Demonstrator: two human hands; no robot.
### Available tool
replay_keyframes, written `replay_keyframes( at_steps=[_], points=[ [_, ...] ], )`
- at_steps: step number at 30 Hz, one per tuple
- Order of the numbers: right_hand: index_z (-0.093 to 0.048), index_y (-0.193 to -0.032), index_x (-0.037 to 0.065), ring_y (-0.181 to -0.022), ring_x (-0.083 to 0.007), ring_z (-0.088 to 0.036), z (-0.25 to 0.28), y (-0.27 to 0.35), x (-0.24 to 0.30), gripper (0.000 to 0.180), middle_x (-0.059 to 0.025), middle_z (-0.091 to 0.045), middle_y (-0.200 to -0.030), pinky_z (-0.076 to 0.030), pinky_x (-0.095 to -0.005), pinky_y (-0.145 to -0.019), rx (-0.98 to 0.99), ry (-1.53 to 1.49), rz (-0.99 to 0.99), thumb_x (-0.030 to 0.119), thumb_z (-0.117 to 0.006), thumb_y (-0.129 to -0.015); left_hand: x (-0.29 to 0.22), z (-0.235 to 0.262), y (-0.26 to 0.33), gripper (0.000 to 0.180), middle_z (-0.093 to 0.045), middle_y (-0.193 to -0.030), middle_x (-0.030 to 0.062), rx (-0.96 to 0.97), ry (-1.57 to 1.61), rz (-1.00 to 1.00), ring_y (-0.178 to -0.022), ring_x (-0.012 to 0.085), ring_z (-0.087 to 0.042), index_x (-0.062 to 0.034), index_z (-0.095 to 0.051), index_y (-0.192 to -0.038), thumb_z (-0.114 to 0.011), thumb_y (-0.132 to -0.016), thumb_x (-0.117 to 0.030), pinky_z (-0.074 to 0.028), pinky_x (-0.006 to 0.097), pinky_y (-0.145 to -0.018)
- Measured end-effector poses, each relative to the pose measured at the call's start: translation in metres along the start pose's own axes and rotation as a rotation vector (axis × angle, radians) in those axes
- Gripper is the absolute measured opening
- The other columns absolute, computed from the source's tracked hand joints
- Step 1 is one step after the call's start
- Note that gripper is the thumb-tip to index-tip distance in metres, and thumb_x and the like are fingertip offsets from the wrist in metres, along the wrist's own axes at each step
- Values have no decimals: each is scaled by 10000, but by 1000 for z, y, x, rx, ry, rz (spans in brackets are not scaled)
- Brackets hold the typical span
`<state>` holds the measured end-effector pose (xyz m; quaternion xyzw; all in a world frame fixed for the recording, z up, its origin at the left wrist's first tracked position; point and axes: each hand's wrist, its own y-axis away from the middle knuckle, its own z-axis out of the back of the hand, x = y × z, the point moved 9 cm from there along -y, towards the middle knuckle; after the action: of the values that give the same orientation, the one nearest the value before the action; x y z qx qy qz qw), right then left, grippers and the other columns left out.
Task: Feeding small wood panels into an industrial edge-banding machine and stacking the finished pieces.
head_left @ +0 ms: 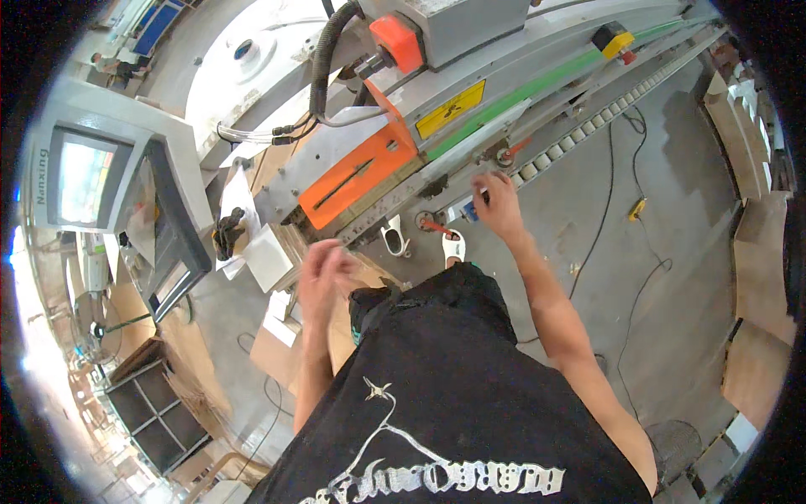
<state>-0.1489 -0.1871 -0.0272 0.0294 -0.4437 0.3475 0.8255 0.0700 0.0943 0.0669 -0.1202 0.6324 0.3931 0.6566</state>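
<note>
My left hand is blurred with motion. It hovers over a stack of brown wooden panels beside the infeed end of a long grey machine; whether it holds anything is unclear. My right hand reaches forward with fingers spread, right by the machine's roller rail and a small blue part. Nothing shows in its grip. An orange guard plate sits between the two hands, a little farther away.
A control box with a lit screen stands at left, with a black glove and white panels beside it. Black cables and a yellow plug lie on the concrete floor. Boards are stacked at right.
</note>
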Motion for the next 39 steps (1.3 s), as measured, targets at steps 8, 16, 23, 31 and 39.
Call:
replay_keyframes(
  at_steps=[8,16,23,31,39],
  points=[
    [-626,-779,83,-811,-270,-596,-8,13,25,58,-65,-652,-795,-402,-451,-921,-54,184,164,121,-615,-737,5,147,11,550,-557,-1205,190,-680,-963,-135,-1116,312,-534,17,-540,-1172,-688,-849,-403,-419,419,-953],
    [-629,-800,84,-834,-274,-594,-15,15,22,93,-66,-661,-822,-394,-468,-926,-24,218,177,130,-616,-721,51,162,-5,874,-497,-1285,257,-723,-779,85,-1205,371,-482,59,-492,-1237,-787,-678,-545,-375,435,-1020],
    [-632,-807,83,-860,-276,-601,-17,15,20,106,-67,-664,-836,-393,-468,-926,-30,222,187,141,-620,-718,25,153,-12,822,-582,-1180,256,-715,-847,70,-1121,389,-547,59,-523,-1193,-799,-663,-506,-416,430,-965],
    [-627,-803,83,-844,-268,-599,-14,14,22,105,-62,-661,-837,-400,-461,-895,-45,228,212,152,-618,-725,-8,133,20,740,-578,-1190,217,-637,-961,-34,-1108,367,-556,22,-531,-1201,-809,-679,-423,-430,422,-950],
    [-647,-815,78,-817,-242,-599,-5,14,32,105,-45,-659,-796,-399,-423,-880,-114,223,230,100,-604,-721,4,25,37,687,-564,-1165,156,-139,-883,-114,-1108,344,-547,-44,-526,-1189,-822,-639,-329,-453,416,-919]
  ],
)
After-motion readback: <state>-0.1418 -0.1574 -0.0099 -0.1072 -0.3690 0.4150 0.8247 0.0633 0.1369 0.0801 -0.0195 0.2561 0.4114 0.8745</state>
